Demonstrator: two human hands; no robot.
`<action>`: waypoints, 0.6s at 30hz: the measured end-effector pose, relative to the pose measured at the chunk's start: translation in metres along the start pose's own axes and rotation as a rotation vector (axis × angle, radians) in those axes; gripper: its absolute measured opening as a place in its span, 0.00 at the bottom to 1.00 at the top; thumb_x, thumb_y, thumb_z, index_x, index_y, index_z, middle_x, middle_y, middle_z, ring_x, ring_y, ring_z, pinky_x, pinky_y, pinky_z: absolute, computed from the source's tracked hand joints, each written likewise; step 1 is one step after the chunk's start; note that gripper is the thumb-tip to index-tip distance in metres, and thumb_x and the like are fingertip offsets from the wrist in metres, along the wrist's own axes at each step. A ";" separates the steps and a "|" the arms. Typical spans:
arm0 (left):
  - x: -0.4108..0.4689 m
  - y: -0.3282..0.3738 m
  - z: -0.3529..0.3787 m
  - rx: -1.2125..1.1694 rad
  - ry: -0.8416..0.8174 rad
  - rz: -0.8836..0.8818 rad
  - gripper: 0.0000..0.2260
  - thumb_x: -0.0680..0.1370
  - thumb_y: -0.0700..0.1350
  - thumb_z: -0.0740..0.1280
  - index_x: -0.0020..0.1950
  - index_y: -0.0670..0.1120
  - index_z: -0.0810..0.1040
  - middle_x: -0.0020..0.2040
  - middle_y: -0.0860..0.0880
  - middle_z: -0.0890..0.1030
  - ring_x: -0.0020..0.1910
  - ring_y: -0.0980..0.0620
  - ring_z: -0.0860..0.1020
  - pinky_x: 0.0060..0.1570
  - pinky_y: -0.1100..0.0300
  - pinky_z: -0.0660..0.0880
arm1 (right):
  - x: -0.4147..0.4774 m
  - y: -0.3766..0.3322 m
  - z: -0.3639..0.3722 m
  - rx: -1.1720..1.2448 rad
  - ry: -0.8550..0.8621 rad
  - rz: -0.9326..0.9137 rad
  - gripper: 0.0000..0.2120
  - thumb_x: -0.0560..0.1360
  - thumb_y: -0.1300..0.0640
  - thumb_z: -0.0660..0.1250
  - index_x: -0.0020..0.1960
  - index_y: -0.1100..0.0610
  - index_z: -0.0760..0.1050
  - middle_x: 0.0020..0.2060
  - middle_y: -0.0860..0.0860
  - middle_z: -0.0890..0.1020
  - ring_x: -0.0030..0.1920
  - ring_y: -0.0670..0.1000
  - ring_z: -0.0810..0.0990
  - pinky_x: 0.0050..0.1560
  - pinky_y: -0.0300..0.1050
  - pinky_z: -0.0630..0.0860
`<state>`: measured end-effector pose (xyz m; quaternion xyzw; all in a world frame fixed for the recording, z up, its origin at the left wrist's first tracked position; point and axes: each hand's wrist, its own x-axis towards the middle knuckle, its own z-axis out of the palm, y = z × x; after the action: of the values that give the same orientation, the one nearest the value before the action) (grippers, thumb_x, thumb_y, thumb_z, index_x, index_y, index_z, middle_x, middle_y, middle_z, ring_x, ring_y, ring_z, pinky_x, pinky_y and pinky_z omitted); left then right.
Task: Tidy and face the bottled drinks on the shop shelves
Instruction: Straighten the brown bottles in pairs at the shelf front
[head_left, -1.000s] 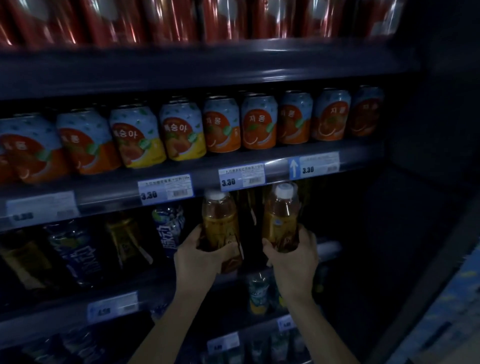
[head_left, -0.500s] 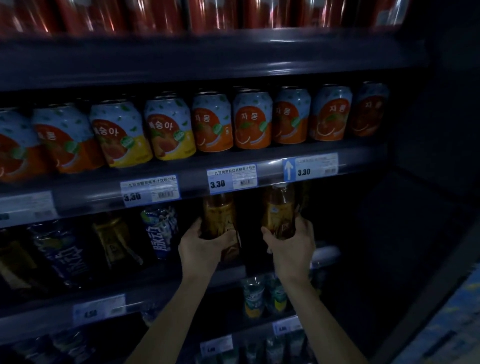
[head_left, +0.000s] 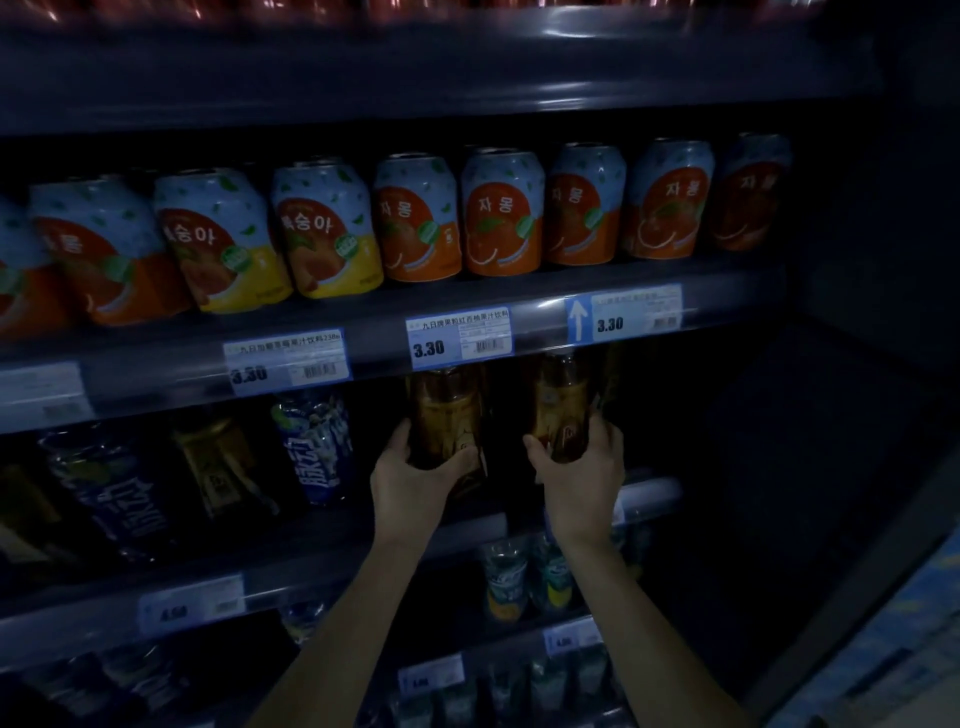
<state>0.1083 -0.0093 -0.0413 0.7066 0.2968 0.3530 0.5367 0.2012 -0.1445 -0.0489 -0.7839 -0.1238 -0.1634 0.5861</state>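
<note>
Left bottle (head_left: 447, 410) and right bottle (head_left: 558, 402): both amber, upright, long axes vertical, side by side but apart, dark gap between. Placed toward the right end of the middle shelf (head_left: 652, 491), close behind its front edge. Caps hidden behind the price rail (head_left: 460, 338) of the shelf above, under the row of juice cans (head_left: 501, 213). Left hand (head_left: 415, 480) wrapped round the lower body of the left bottle, thumb laid across the front, fingers (head_left: 400, 431) curled round the outer left side. Right hand (head_left: 579, 486) wrapped likewise round the right bottle, thumb on the inner side, fingers curled round the right side. One bottle per hand, firm full-hand grips, neither hand nearer than the other. Bottles directly ahead of and above the palms; wrists bent back, forearms rising steeply from the bottom edge of the view. Bases covered by the hands: cannot tell whether resting on the shelf or lifted just off it. Labels dim; cannot tell whether squared to the front. Blue bottle (head_left: 317, 447) further left on the same shelf, well clear of both hands. Judged step: seating the pair at the front edge, then a twist about each vertical axis to bring labels forward. Risk judged: little headroom under the price rail, so no lifting, only sliding and turning.
</note>
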 end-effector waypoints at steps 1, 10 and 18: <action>-0.002 0.000 -0.001 0.015 -0.007 0.007 0.45 0.63 0.54 0.80 0.75 0.47 0.63 0.52 0.62 0.71 0.53 0.71 0.70 0.52 0.67 0.72 | -0.001 0.001 0.001 -0.001 -0.008 0.001 0.40 0.68 0.46 0.75 0.73 0.61 0.63 0.67 0.55 0.68 0.66 0.54 0.69 0.61 0.40 0.66; -0.023 -0.002 0.008 0.151 0.154 0.148 0.35 0.69 0.49 0.78 0.72 0.46 0.67 0.60 0.52 0.69 0.54 0.67 0.67 0.49 0.81 0.66 | -0.019 0.019 0.001 -0.053 -0.007 -0.013 0.38 0.70 0.49 0.75 0.73 0.59 0.61 0.67 0.55 0.68 0.67 0.55 0.69 0.60 0.42 0.68; -0.033 -0.004 0.020 0.136 0.234 0.157 0.31 0.70 0.49 0.76 0.70 0.46 0.69 0.57 0.55 0.70 0.55 0.60 0.71 0.53 0.73 0.69 | -0.014 0.025 -0.003 -0.035 -0.020 -0.007 0.37 0.68 0.49 0.76 0.71 0.59 0.64 0.63 0.55 0.72 0.65 0.55 0.70 0.64 0.54 0.71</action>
<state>0.1056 -0.0462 -0.0549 0.7162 0.3245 0.4528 0.4204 0.1973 -0.1540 -0.0755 -0.7952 -0.1296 -0.1598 0.5704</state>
